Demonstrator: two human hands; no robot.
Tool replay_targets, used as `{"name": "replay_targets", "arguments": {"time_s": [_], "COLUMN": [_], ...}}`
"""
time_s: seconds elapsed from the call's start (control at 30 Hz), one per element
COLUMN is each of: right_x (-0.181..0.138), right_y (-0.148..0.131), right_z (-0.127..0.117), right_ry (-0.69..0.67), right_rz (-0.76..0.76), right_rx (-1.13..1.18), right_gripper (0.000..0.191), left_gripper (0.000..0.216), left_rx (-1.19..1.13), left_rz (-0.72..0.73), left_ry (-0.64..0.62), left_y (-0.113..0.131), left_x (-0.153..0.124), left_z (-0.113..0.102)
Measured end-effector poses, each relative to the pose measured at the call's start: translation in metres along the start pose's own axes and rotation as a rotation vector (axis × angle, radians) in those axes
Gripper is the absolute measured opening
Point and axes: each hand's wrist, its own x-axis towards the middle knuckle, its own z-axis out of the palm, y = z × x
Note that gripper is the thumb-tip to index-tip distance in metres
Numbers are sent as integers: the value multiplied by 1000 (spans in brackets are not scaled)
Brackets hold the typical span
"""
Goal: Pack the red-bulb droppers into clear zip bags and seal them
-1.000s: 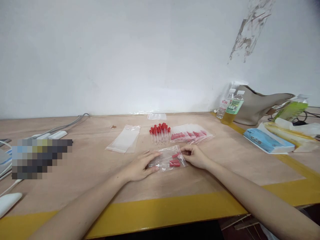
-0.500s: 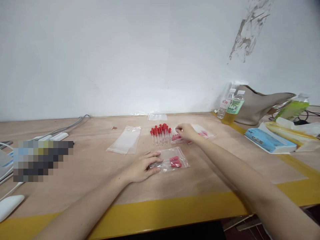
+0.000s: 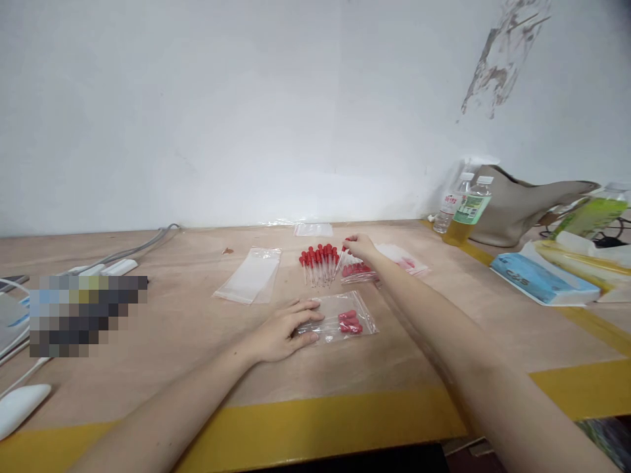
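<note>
My left hand [image 3: 290, 328] lies with its fingers apart on the left end of a clear zip bag [image 3: 328, 334]. Several red-bulbed droppers [image 3: 351, 322] show inside that bag. Farther back, my right hand [image 3: 359, 246] pinches the red bulb of a dropper [image 3: 342, 259], whose clear tube points down and left. This dropper is at the right side of a row of loose droppers [image 3: 319, 263] with red bulbs. Under and beside my right wrist are filled zip bags [image 3: 355, 270] with red bulbs showing through.
Flat clear bags [image 3: 250, 276] lie left of the droppers, another plastic piece [image 3: 314, 230] by the wall. At right stand drink bottles [image 3: 468, 210], a grey-brown bag [image 3: 507, 210] and a blue tissue pack [image 3: 542, 279]. Cables [image 3: 142, 244] and a white mouse-like object [image 3: 22, 408] are at left.
My right hand has moved slightly up and left from over the filled bags to the row's right side, where it now pinches a dropper. My left hand stays on the bag.
</note>
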Motion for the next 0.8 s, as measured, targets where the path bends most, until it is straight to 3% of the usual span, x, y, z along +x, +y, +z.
{"name": "replay_targets", "arguments": {"time_s": [0.17, 0.2, 0.3, 0.43, 0.63, 0.7, 0.8], "right_x": [-44, -55, -87, -110, -127, -133, -139], "right_y": [11, 17, 35, 47, 42, 41, 42], "right_z": [-44, -53, -67, -60, -38, -37, -37], "right_ry": [193, 230, 233, 198, 44, -45, -158], "right_rz": [-5, 6, 29, 94, 291, 302, 127], "right_rx": [250, 391, 576, 713, 954, 925, 660], "right_gripper": [18, 19, 23, 17, 12, 12, 15], "left_gripper": [38, 38, 37, 37, 40, 45, 50], "left_rx": [-8, -6, 0, -5, -1, -5, -10], "left_rz": [25, 27, 25, 24, 34, 33, 29], "left_ry": [21, 25, 31, 33, 48, 57, 60], "left_y": [0, 0, -1, -2, 2, 5, 6], "left_x": [0, 0, 1, 1, 2, 1, 1], "left_z": [1, 1, 2, 3, 1, 0, 0]}}
